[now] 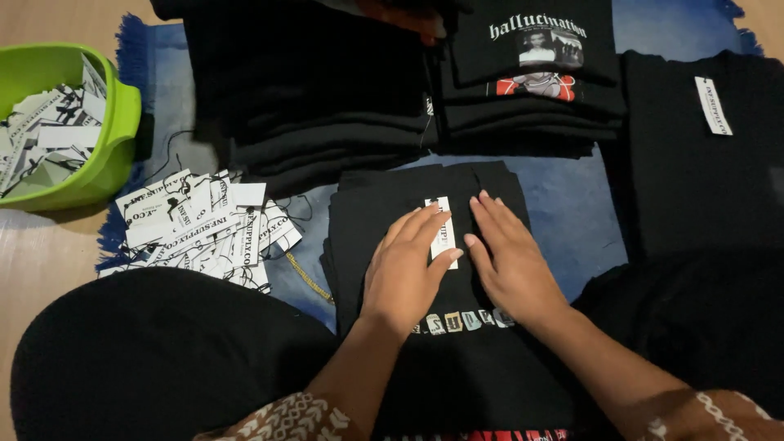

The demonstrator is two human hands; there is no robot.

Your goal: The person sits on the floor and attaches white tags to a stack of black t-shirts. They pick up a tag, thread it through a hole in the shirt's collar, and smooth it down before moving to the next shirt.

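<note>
At six o'clock, a white tag is pressed flat onto a folded black shirt by the left hand and right hand, fingers extended, gripping nothing; careless smoothing could crease or shift the tag.

This looks like a home floor used as a small clothing-packing workplace rather than a shop or factory. A fringed blue woven rug lies over a pale wood-look floor, and the work is done at floor level. Tall stacks of folded black printed T-shirts stand on the rug. A loose heap of white paper hang tags with black strings lies beside them, and a lime-green plastic basin holds more tags.
</note>
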